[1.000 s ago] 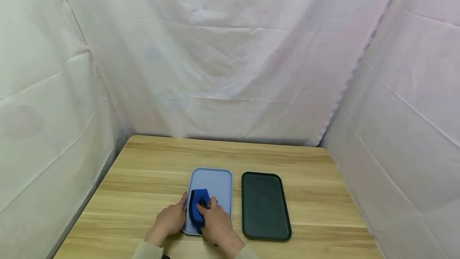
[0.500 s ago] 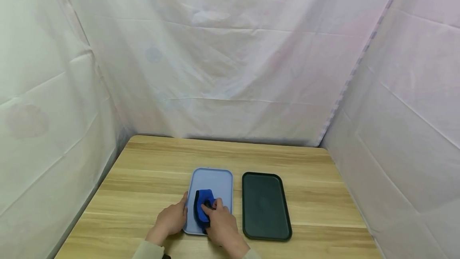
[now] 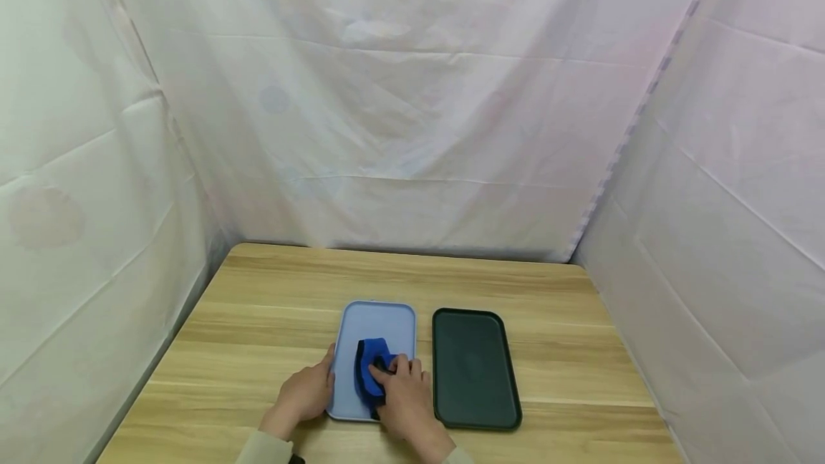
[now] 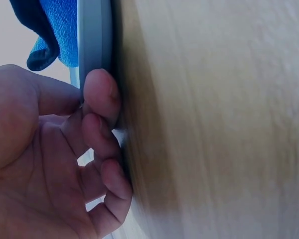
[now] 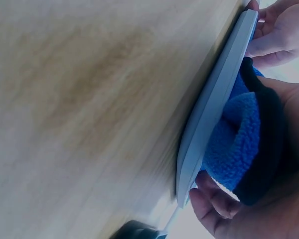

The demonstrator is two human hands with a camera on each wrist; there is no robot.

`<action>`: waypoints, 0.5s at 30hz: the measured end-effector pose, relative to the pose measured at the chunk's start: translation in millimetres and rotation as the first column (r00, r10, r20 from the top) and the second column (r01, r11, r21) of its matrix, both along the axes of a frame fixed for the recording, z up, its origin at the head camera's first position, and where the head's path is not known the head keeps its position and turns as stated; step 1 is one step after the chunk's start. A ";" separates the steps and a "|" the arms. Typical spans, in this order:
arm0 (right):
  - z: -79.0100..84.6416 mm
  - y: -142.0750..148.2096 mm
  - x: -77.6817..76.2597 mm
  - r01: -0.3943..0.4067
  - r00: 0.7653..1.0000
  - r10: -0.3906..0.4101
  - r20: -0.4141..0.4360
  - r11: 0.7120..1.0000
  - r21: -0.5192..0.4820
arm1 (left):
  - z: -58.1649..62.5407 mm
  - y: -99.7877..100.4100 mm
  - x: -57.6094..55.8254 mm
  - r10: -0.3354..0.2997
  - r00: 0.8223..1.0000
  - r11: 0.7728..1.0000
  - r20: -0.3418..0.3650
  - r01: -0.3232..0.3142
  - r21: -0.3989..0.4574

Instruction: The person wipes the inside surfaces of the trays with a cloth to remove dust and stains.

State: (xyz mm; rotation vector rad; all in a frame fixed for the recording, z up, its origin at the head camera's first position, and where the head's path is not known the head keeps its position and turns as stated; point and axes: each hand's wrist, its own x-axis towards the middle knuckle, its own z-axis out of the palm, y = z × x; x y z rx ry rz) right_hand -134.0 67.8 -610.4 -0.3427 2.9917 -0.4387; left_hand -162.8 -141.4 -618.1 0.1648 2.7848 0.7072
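A light blue rectangular tray [image 3: 377, 317] lies flat on the wooden table. At its left side my left hand [image 3: 306, 391] holds the edge; in the left wrist view the thumb lies at the rim and the fingertips [image 4: 100, 94] bend against the outer wall. My right hand [image 3: 407, 396] grips a bunched blue cloth [image 3: 370, 353] with black edging, pressed onto the near half of the tray. In the right wrist view the fleecy cloth [image 5: 236, 144] bulges out folded between the palm and the tray wall [image 5: 209, 109]. Part of the cloth is hidden under the right hand.
A dark green tray [image 3: 475, 371] of similar shape lies just right of the blue one, with a narrow gap between them. Pale cloth curtains [image 3: 412, 127] enclose the wooden table [image 3: 271, 292] at the back and both sides.
My right hand has slid the cloth to the right across the blue tray, from near its left edge towards its middle. The left hand and both trays stay in place.
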 end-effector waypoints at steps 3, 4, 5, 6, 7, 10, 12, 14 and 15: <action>0.5 0.9 -0.7 0.017 1.000 -0.017 0.011 1.000 0.010 | -0.8 -0.8 0.4 -0.003 1.000 1.000 -0.005 0.003 0.004; 0.7 1.2 -1.1 0.021 1.000 -0.021 0.012 1.000 0.011 | -1.1 -1.0 0.4 -0.004 1.000 1.000 -0.007 0.004 0.005; 0.5 1.4 -1.5 0.025 1.000 -0.025 0.015 1.000 0.012 | -1.2 -1.2 0.5 -0.006 1.000 1.000 -0.008 0.006 0.005; 0.4 1.8 -1.9 0.027 1.000 -0.027 0.016 1.000 0.011 | -1.3 -1.3 0.4 -0.007 1.000 1.000 -0.009 0.007 0.006; 0.7 2.1 -2.2 0.028 0.999 -0.029 0.015 1.000 0.007 | -1.2 -1.4 0.4 -0.008 1.000 1.000 -0.010 0.008 0.005; 1.0 3.2 -3.0 0.030 1.000 -0.030 0.009 1.000 -0.005 | -0.7 -1.1 0.2 -0.010 1.000 1.000 -0.007 0.010 0.008; 1.2 4.0 -3.5 0.033 0.999 -0.033 0.006 0.999 -0.008 | -0.3 -0.8 0.1 -0.010 1.000 1.000 -0.002 0.010 0.009; 1.1 4.4 -4.0 0.038 0.999 -0.038 0.004 0.999 -0.007 | -0.1 -0.8 0.1 -0.011 1.000 1.000 0.000 0.011 0.008; 0.8 4.6 -4.3 0.041 0.999 -0.041 0.005 0.999 -0.005 | 0.0 -0.8 0.3 -0.012 1.000 1.000 -0.001 0.012 0.006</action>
